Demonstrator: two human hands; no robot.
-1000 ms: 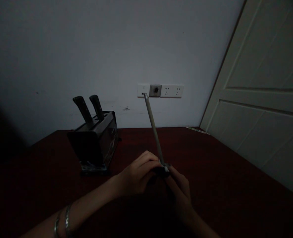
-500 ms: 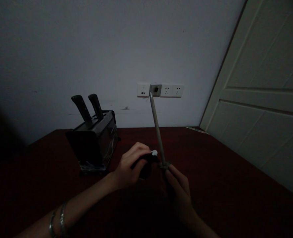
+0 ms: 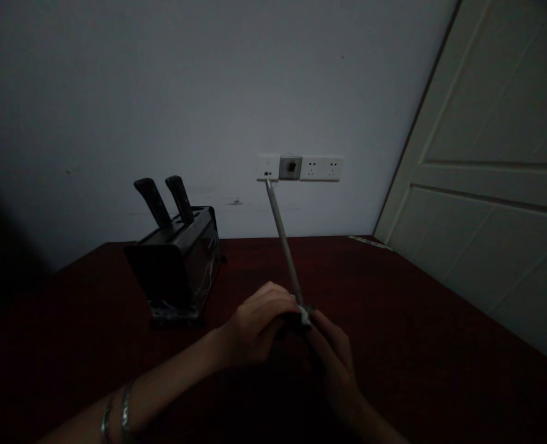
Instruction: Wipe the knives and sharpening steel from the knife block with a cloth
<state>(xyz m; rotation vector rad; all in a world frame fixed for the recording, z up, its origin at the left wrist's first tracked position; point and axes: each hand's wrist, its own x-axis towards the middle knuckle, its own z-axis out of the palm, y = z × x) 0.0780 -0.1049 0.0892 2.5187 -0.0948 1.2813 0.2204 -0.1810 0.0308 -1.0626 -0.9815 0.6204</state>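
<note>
A long grey sharpening rod (image 3: 282, 237) stands tilted up and to the left above a dark red table (image 3: 416, 320). My right hand (image 3: 335, 354) is wrapped round the rod's dark handle at its lower end. My left hand (image 3: 257, 324) is closed on a dark object with a small white bit (image 3: 304, 316) and presses it against the rod's base, right beside my right hand. Two bracelets (image 3: 116, 416) show on my left wrist. The scene is dim, so the dark object cannot be made out.
A dark knife block (image 3: 176, 265) with two black knife handles (image 3: 164, 200) stands on the table at the left. Wall sockets (image 3: 301, 168) sit on the white wall behind. A white door (image 3: 495, 185) fills the right side.
My left hand has moved back to the rod's base after pulling away to the left. The rod has tilted further left.
</note>
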